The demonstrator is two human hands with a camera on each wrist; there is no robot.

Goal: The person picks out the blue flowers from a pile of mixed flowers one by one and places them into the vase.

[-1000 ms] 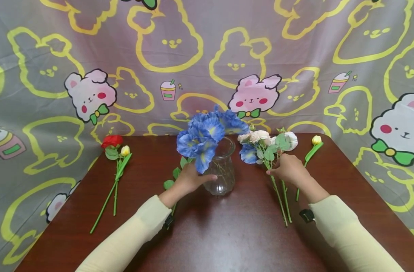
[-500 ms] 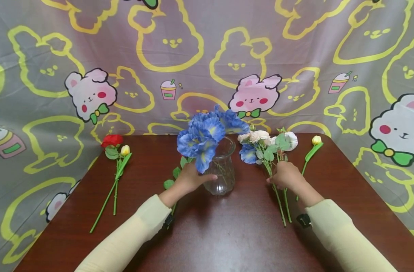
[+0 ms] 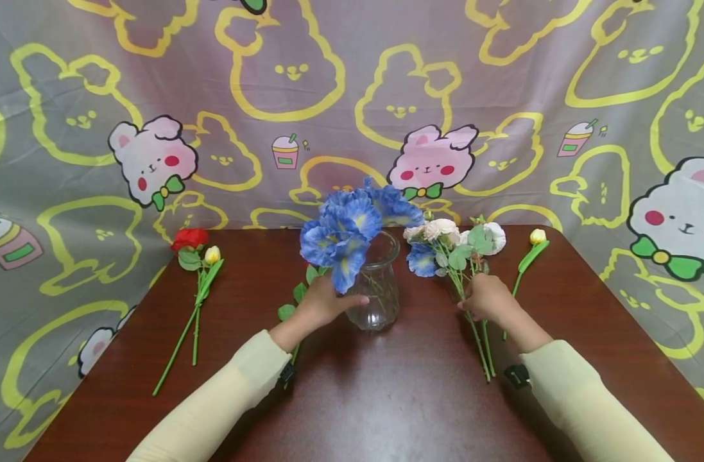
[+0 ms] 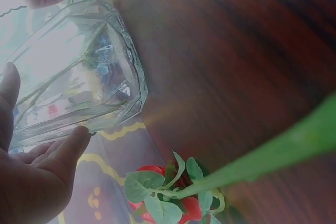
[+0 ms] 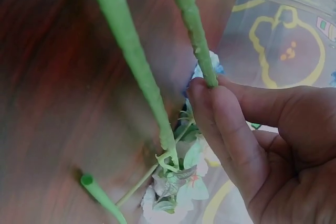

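In the head view my left hand point(image 3: 321, 303) holds the side of a clear glass vase point(image 3: 380, 305), its thumb along the front. Large blue irises point(image 3: 343, 231) lean out of the vase, their stems visible through the glass. My right hand point(image 3: 490, 298) pinches the green stem point(image 5: 195, 35) of a spray of pale pink flowers point(image 3: 441, 229) between thumb and fingers. A second green stem point(image 5: 131, 61), with a white flower point(image 3: 495, 239) near its head, lies beside it. A blue bloom point(image 3: 422, 260) lies behind the pink spray.
A red flower point(image 3: 190, 239) and a yellow tulip point(image 3: 212, 255) lie crossed on the table's left. Another yellow tulip point(image 3: 538, 237) lies at the right. Under my left forearm is a leafy stem point(image 3: 300, 294); its red bloom point(image 4: 193, 211) shows in the left wrist view.
My right hand has slid slightly down along the stem toward me, then stayed nearly still. The lower stem end has shifted a little. My left hand and the vase have not moved.
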